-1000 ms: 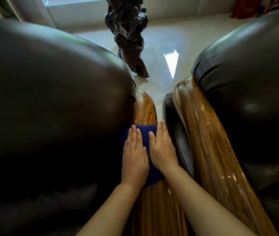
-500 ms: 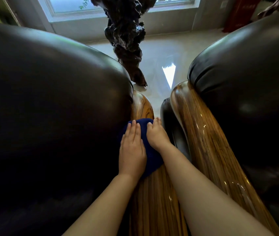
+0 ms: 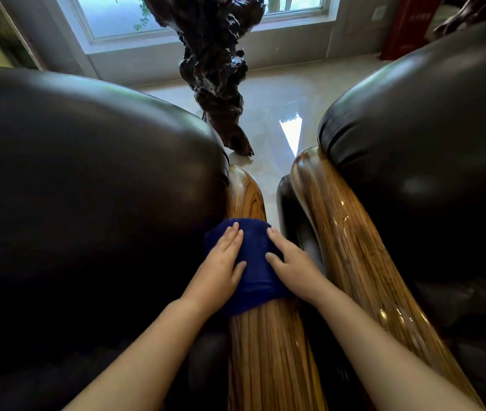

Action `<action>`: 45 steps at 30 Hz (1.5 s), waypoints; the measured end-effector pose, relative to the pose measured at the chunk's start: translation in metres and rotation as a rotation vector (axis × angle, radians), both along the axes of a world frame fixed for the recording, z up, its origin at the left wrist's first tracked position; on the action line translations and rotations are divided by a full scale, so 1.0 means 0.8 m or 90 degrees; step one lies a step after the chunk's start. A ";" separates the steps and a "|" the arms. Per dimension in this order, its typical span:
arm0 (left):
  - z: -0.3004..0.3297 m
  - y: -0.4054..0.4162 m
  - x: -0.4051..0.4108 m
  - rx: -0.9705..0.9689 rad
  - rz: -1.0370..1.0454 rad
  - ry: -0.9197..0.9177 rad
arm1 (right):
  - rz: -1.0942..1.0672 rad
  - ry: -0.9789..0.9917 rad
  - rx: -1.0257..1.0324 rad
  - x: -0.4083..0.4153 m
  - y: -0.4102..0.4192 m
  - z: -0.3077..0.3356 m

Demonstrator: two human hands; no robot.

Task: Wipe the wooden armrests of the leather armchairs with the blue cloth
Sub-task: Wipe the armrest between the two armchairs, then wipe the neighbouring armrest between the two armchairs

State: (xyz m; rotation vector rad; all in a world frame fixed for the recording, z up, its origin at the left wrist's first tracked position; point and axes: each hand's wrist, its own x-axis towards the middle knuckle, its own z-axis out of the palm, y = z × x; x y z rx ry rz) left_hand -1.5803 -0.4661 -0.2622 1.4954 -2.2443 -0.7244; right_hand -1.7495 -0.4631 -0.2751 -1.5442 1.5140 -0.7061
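A blue cloth (image 3: 255, 262) is draped over the striped wooden armrest (image 3: 268, 351) of the left black leather armchair (image 3: 87, 188). My left hand (image 3: 219, 268) lies flat on the cloth's left side, fingers pointing away from me. On the cloth's right side rests my right hand (image 3: 292, 262), its fingers curled over the armrest's right edge. A second glossy wooden armrest (image 3: 354, 247) runs alongside on the right, belonging to the right leather armchair (image 3: 428, 143). Nothing touches that one.
A narrow gap with a dark leather side panel (image 3: 292, 215) separates the two armrests. Beyond them is a glossy pale floor (image 3: 274, 108) with a dark gnarled wood sculpture (image 3: 215, 69) standing on it. A window (image 3: 117, 16) fills the far wall.
Both hands have spread apart to the sides of the cloth, so more blue shows between them. The view has tilted up, showing more of the window.
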 end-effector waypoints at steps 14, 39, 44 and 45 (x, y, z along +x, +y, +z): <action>0.066 0.097 -0.018 0.041 0.034 -0.075 | 0.048 0.262 -0.046 -0.017 0.083 0.057; 0.392 0.298 -0.113 0.141 0.015 0.125 | 0.099 0.224 -0.186 -0.170 0.308 0.405; 0.396 0.346 -0.151 0.177 -0.006 0.135 | 0.089 0.240 -0.155 -0.212 0.361 0.411; 0.392 0.354 -0.161 0.175 -0.005 0.140 | 0.087 0.234 -0.151 -0.221 0.367 0.408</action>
